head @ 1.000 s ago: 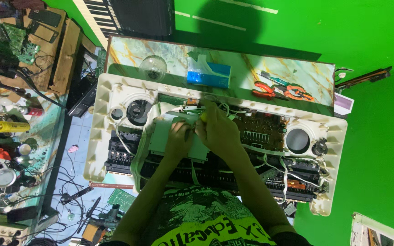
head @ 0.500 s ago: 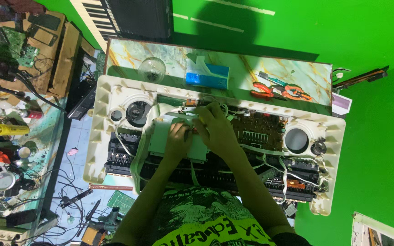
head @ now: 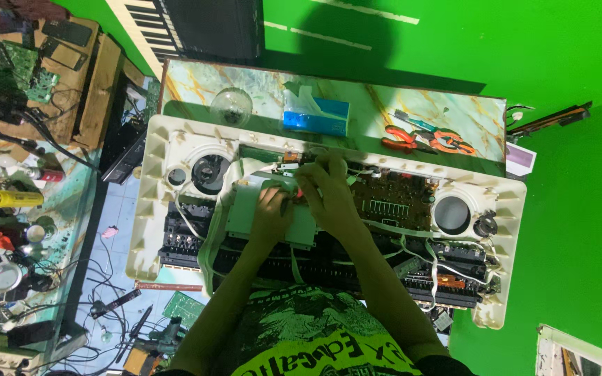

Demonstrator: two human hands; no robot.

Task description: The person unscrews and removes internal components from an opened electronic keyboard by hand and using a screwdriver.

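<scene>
Both hands remain inside the opened keyboard casing (head: 155, 202): left hand (head: 271, 209) rests flat on the white panel (head: 245, 209); right hand (head: 329, 182), grip indeterminate, has shifted slightly toward the circuit board (head: 391, 202).

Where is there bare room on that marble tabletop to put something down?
Bare tabletop lies between the blue tissue box and the orange pliers, and again left of the clear bulb. The opened keyboard case, where both hands work, is crowded.

Both hands (head: 308, 198) inside opened keyboard casing (head: 155, 202)
</scene>
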